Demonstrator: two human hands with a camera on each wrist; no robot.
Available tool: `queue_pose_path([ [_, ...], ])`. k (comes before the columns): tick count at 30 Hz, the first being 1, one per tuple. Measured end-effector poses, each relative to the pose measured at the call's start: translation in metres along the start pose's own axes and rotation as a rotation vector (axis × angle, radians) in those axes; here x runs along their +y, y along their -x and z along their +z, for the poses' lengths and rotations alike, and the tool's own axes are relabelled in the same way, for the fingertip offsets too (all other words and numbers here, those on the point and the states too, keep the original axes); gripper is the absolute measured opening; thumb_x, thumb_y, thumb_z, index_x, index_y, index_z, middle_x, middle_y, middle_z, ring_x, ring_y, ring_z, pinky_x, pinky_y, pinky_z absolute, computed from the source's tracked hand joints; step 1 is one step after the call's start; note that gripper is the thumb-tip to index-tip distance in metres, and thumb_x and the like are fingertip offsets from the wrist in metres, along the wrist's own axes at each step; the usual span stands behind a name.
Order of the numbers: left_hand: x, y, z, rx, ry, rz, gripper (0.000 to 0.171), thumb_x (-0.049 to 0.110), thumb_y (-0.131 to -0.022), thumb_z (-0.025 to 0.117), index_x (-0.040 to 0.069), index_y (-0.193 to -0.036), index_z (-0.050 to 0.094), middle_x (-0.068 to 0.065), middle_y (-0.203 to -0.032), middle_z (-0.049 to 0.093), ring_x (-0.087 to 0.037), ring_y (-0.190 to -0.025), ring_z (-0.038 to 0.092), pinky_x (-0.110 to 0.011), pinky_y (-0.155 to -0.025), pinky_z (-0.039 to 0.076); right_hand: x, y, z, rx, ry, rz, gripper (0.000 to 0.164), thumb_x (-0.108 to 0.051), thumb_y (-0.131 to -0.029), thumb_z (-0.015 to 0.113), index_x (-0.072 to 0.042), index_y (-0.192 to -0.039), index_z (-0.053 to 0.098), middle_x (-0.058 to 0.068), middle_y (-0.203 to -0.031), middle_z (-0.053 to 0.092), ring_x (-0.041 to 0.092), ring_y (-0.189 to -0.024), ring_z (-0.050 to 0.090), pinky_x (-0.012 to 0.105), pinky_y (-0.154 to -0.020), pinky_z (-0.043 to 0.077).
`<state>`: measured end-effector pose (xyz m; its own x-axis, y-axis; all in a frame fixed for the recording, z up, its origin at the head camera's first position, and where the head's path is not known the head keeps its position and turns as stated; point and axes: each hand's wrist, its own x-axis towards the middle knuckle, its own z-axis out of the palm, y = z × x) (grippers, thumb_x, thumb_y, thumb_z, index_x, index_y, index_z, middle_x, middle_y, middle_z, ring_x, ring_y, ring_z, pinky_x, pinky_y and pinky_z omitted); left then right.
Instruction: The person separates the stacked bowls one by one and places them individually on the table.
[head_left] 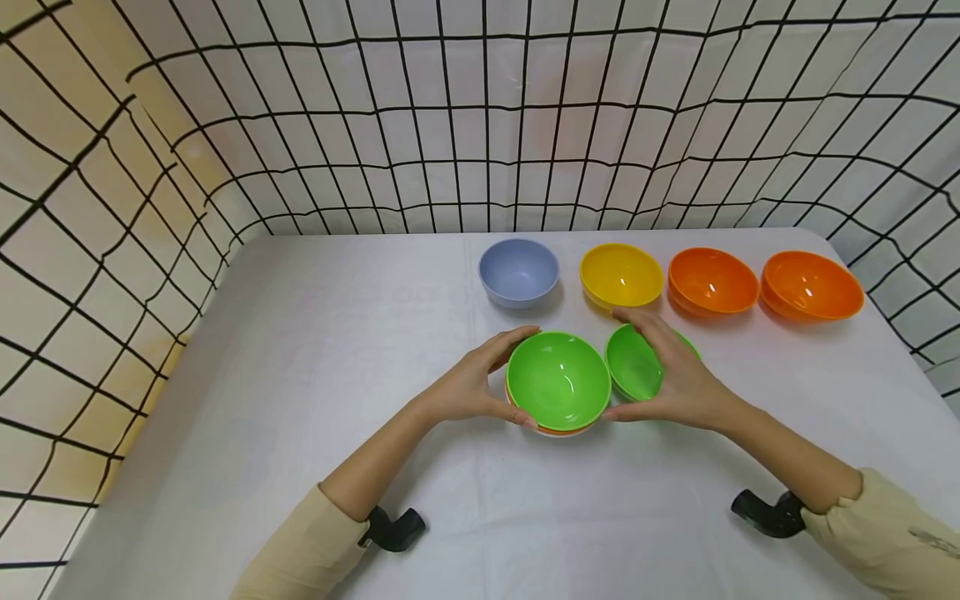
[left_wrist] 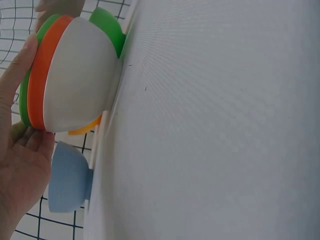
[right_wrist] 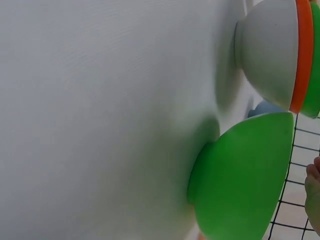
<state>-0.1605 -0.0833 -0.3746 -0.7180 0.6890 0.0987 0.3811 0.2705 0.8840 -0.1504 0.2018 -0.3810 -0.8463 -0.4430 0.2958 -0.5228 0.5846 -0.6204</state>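
A nested stack of bowls stands on the white tabletop, a green bowl (head_left: pixel 558 379) uppermost, then an orange bowl (left_wrist: pixel 42 75) and a white bowl (left_wrist: pixel 82 77) beneath. My left hand (head_left: pixel 483 379) holds the stack from the left, thumb at the near rim and fingers round the far side. Just right of the stack sits a second green bowl (head_left: pixel 633 367), partly hidden under my right hand (head_left: pixel 682 379). That hand spans above it, thumb and fingers spread apart, the thumb tip close to the stack's right rim.
Behind the hands, a blue bowl (head_left: pixel 518 272), a yellow bowl (head_left: pixel 621 275) and two orange bowls, one inner (head_left: pixel 712 282) and one outer (head_left: pixel 812 286), form a row. Black wire mesh (head_left: pixel 486 108) fences the table's back and sides. Dark wrist cameras sit at both sleeves.
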Motion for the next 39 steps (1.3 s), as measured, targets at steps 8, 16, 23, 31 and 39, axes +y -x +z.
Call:
queue_pose_path([
  [8,0.001,0.0,0.0,-0.002,-0.005,-0.01,0.1,0.01,-0.062,0.085,0.004,-0.143,0.027,-0.01,-0.146,0.033,-0.023,-0.133,0.033,-0.035,-0.109,0.03,-0.008,-0.009,0.009,-0.047,0.031,-0.032,0.115,-0.04,-0.047,0.091,-0.011,-0.142,0.031,0.012,-0.141,0.038,0.032,-0.128,0.036,0.06,-0.097,0.035],
  [16,0.0,0.0,0.0,-0.001,0.002,-0.004,0.1,0.009,-0.063,0.085,0.004,-0.143,0.027,-0.011,-0.146,0.033,-0.023,-0.133,0.033,-0.035,-0.109,0.03,-0.016,-0.014,0.016,-0.099,0.004,-0.015,0.114,-0.043,-0.049,0.089,-0.01,-0.141,0.031,0.01,-0.143,0.034,0.03,-0.13,0.033,0.06,-0.097,0.036],
  [23,0.0,-0.001,0.0,0.0,0.0,0.007,0.099,0.009,-0.063,0.085,0.003,-0.143,0.027,-0.011,-0.146,0.032,-0.024,-0.133,0.034,-0.034,-0.109,0.03,-0.021,-0.018,0.025,-0.141,-0.013,-0.027,0.115,-0.047,-0.05,0.088,-0.011,-0.141,0.029,0.009,-0.142,0.034,0.027,-0.125,0.037,0.055,-0.094,0.041],
  [31,-0.001,-0.001,0.0,-0.003,0.009,0.009,0.099,0.008,-0.063,0.085,0.001,-0.143,0.027,-0.012,-0.146,0.031,-0.024,-0.133,0.033,-0.034,-0.109,0.029,-0.022,-0.02,0.034,-0.165,-0.02,-0.026,0.116,-0.054,-0.051,0.085,-0.015,-0.143,0.026,0.006,-0.143,0.032,0.024,-0.123,0.039,0.052,-0.095,0.042],
  [39,0.0,0.0,-0.001,-0.001,0.013,0.005,0.098,0.007,-0.063,0.085,0.001,-0.143,0.027,-0.012,-0.146,0.032,-0.024,-0.133,0.034,-0.033,-0.109,0.029,-0.024,-0.02,0.039,-0.23,-0.035,0.046,0.12,-0.058,-0.052,0.082,-0.011,-0.144,0.022,0.006,-0.144,0.029,0.025,-0.123,0.039,0.051,-0.096,0.041],
])
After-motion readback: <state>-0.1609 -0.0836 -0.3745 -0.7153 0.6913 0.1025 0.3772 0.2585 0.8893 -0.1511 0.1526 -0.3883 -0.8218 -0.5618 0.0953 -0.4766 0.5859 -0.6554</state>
